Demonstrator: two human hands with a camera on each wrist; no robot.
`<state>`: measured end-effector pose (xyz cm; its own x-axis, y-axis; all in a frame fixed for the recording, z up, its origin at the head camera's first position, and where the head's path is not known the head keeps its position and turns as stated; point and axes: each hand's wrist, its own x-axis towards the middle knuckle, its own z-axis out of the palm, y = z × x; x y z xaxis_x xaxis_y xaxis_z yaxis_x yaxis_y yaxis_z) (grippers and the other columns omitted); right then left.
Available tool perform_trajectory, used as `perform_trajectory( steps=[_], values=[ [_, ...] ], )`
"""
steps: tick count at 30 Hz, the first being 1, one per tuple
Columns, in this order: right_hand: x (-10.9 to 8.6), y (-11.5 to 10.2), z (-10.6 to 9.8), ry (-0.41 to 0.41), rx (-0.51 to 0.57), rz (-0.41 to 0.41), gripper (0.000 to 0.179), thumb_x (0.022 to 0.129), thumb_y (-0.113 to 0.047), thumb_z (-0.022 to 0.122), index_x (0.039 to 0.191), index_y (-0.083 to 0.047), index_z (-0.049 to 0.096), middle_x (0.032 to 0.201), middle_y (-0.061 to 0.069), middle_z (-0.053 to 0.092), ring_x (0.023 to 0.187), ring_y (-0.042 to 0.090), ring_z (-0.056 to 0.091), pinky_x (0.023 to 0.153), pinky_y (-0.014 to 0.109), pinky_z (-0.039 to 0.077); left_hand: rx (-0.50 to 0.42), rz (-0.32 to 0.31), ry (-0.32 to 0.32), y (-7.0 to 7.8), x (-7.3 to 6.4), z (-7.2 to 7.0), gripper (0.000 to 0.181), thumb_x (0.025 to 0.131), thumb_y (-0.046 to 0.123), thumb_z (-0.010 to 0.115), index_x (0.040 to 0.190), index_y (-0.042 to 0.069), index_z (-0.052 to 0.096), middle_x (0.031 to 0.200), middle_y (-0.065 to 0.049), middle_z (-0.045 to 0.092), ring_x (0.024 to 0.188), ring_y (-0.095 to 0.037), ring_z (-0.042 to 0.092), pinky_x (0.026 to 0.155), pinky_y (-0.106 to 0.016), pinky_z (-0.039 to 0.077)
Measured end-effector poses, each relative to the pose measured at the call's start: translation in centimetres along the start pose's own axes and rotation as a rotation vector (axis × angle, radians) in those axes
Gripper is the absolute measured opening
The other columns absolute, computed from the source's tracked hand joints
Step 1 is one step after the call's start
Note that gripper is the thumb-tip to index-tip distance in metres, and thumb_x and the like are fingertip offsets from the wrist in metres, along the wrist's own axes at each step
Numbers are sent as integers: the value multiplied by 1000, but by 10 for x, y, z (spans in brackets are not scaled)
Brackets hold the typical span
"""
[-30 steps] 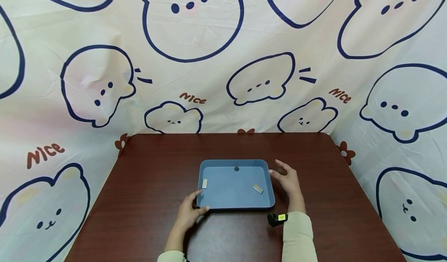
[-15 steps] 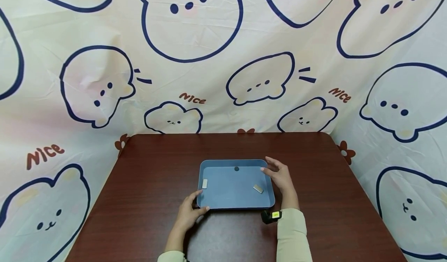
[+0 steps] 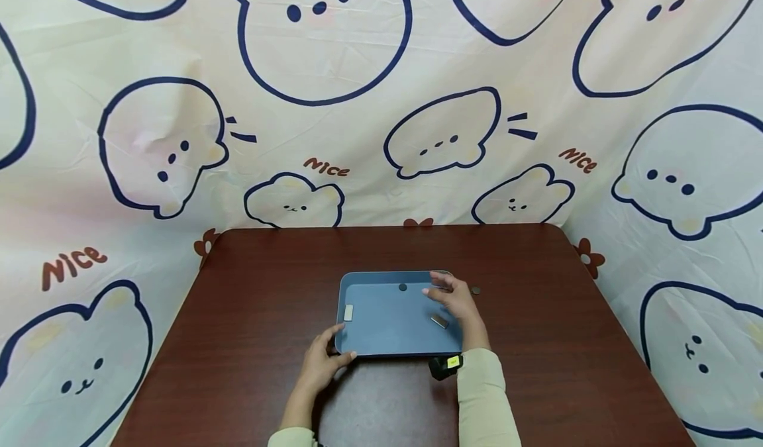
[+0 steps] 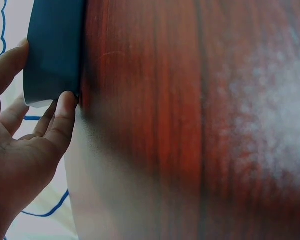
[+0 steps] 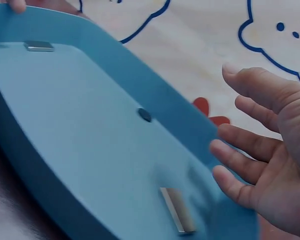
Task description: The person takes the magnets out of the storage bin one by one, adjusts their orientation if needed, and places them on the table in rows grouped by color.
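The tray (image 3: 387,334) rests on the table (image 3: 268,288), its eight-o'clock corner gripped by the left hand (image 3: 318,364), thumb on the near wall and fingers at the side, probably to stop it sliding while leaving the inside free. The right hand (image 3: 459,299), at two o'clock, has relaxed fingers and holds nothing visible; its looseness suggests it bears no weight, though whether it touches the rim I cannot tell. Below it, a shiny block (image 3: 439,322) lies slantwise towards four o'clock. Farther off inside, a dark disc (image 3: 403,287) sits near the wall at twelve and a pale block (image 3: 348,312) near the wall at nine, presumably kept in by the raised sides. Outside the tray, just past the right hand, a loose disc (image 3: 475,291) lies towards two o'clock.
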<state>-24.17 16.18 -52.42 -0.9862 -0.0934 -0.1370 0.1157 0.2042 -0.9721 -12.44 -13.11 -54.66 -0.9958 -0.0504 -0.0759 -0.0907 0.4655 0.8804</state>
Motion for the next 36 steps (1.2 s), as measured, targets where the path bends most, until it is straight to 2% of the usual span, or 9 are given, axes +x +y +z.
perform_trajectory(
  steps=[3,9,18,31,36],
  values=[
    [3,5,9,17,-13,6,54,82,-19,74,131,-7,55,127,16,52,109,28,52,82,48,44,0,0,-2,0,0,-1,62,76,19,79,131,7,52,109,-18,51,86,-24,50,62,-35,42],
    [9,11,27,36,-3,19,54,81,-20,74,130,-7,55,127,14,52,110,28,52,85,46,43,-3,4,4,-2,1,-1,62,75,19,80,129,8,54,109,-18,52,85,-23,50,62,-35,42],
    [21,17,50,74,31,4,49,79,-15,75,124,-4,59,122,17,55,109,31,53,85,43,45,-9,7,-2,-1,1,-3,62,74,19,80,129,7,54,106,-17,51,84,-23,50,62,-35,42],
    [29,23,67,177,-142,-3,43,78,-16,75,117,-1,63,116,16,58,104,31,53,83,44,44,-34,9,0,-2,0,-1,62,75,16,79,130,6,53,111,-20,50,84,-24,51,62,-34,43],
    [32,23,69,204,-258,-24,39,77,-16,77,111,0,67,111,16,60,101,32,55,82,44,45,-21,13,1,-2,0,0,62,75,17,79,130,6,52,111,-20,50,85,-24,51,63,-34,43]
  ],
)
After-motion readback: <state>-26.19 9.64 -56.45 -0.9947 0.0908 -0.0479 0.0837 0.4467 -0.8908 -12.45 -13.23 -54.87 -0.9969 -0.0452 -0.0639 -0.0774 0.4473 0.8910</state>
